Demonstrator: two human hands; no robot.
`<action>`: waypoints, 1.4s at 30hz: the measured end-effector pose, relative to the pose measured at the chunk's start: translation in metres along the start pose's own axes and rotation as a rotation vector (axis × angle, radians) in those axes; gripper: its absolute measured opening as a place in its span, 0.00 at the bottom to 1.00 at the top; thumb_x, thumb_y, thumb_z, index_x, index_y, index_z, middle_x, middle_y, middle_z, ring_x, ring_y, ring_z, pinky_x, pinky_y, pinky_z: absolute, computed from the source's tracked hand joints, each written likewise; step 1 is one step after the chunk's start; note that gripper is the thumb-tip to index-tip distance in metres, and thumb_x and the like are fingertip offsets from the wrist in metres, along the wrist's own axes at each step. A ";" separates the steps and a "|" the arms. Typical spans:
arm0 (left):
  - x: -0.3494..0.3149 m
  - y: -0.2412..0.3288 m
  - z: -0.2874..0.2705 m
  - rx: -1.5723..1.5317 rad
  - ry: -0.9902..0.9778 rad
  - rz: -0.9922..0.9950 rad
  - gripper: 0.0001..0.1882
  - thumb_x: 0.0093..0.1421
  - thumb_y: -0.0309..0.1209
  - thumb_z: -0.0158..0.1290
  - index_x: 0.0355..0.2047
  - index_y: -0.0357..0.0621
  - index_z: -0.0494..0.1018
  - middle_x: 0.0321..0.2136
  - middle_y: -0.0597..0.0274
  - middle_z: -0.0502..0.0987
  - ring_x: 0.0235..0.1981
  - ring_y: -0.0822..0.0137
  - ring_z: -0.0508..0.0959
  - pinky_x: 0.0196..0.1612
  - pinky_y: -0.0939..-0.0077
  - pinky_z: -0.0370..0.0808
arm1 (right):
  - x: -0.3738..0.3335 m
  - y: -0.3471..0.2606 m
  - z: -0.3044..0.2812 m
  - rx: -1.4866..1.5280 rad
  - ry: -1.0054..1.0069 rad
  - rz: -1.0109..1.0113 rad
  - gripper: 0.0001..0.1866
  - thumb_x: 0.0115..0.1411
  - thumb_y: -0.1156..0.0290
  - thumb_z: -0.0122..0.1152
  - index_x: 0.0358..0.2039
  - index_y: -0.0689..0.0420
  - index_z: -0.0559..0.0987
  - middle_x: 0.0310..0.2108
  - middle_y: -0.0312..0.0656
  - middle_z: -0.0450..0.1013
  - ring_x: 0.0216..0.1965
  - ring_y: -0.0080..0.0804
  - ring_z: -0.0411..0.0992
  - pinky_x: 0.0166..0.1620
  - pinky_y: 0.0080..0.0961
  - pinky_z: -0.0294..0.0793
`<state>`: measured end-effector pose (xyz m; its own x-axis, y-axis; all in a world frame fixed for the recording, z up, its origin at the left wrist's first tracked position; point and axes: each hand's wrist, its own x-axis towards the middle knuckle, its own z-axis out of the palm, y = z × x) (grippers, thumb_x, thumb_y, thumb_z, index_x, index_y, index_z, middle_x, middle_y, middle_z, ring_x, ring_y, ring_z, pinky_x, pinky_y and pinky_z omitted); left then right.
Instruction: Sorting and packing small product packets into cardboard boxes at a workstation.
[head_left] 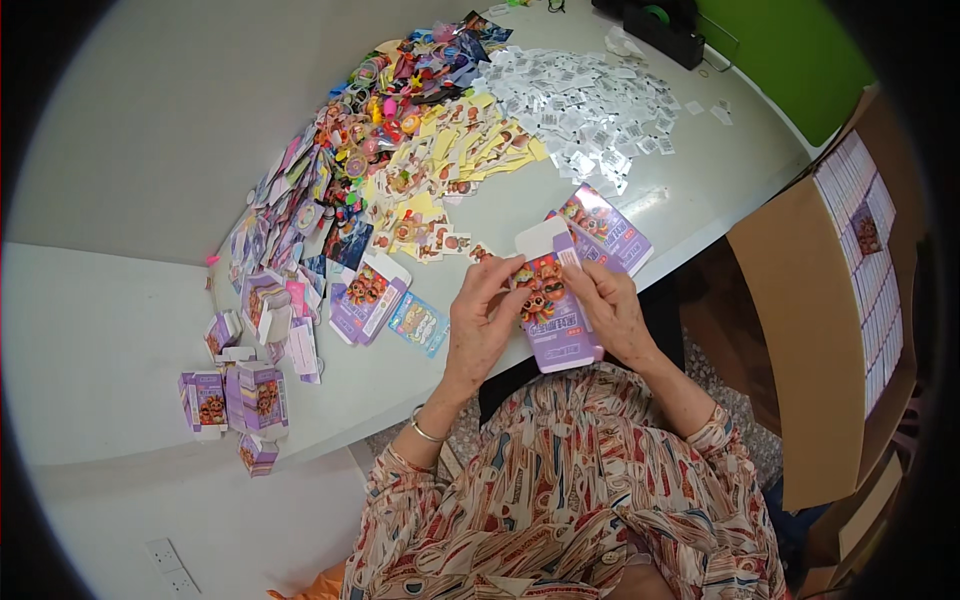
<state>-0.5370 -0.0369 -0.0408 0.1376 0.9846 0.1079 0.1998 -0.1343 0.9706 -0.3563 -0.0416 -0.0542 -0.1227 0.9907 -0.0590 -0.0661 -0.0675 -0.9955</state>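
- Lying in a heap at the left end of the worktop [720, 170], small purple cartons [258, 398] stand and lean at various angles.
- Next to them, glossy purple packets [285, 215] overlap in a long pile, which runs into a mound of mixed colourful trinkets [385, 105] farther back.
- Just right of the cartons, a flattened purple box [362, 305] with white flaps lies flat, a light blue card [419, 324] beside it.
- Yellow-backed picture cards [455, 150] spread between the trinkets and the white labels.
- The left hand [482, 322] has its fingers bent and part-closed, with thumb and forefinger tips at the left edge of the purple carton; whether they pinch it cannot be told.
- That purple carton [562, 345], its white flap toward the far side, is held over the worktop's near edge.
- White labels [580, 115] lie scattered in a broad heap behind.
- The right hand [615, 315] is closed on the carton's right side, thumb across the front.
- More purple cartons [622, 240] lie flat just beyond that hand.
- A black tape dispenser [665, 35] sits at the far edge.
- At far right, an open cardboard box [800, 350] holds rows of packed small boxes [868, 285].
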 end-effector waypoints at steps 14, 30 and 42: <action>0.025 0.012 -0.025 -0.222 -0.515 -0.427 0.12 0.59 0.29 0.58 0.41 0.35 0.79 0.36 0.62 0.79 0.39 0.73 0.75 0.46 0.79 0.70 | 0.014 -0.014 -0.015 -0.729 -0.148 -0.615 0.16 0.60 0.61 0.58 0.35 0.62 0.72 0.21 0.47 0.68 0.23 0.45 0.70 0.26 0.36 0.69; 0.022 0.033 -0.017 -0.423 -0.315 -0.474 0.13 0.59 0.27 0.57 0.44 0.36 0.77 0.41 0.60 0.79 0.46 0.73 0.74 0.51 0.77 0.69 | 0.006 -0.025 -0.010 -0.407 -0.275 -0.020 0.26 0.47 0.65 0.71 0.45 0.62 0.72 0.29 0.44 0.76 0.31 0.33 0.76 0.35 0.30 0.74; -0.001 -0.001 -0.022 -0.633 -0.150 -0.410 0.17 0.63 0.28 0.52 0.52 0.34 0.69 0.46 0.57 0.74 0.47 0.66 0.75 0.51 0.70 0.73 | 0.016 -0.008 -0.019 0.047 -0.208 -0.001 0.18 0.64 0.66 0.57 0.50 0.64 0.73 0.41 0.39 0.76 0.41 0.20 0.72 0.44 0.21 0.73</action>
<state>-0.5584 -0.0349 -0.0368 0.3114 0.9100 -0.2737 -0.3238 0.3724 0.8698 -0.3389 -0.0230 -0.0483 -0.3241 0.9453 -0.0364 -0.1115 -0.0764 -0.9908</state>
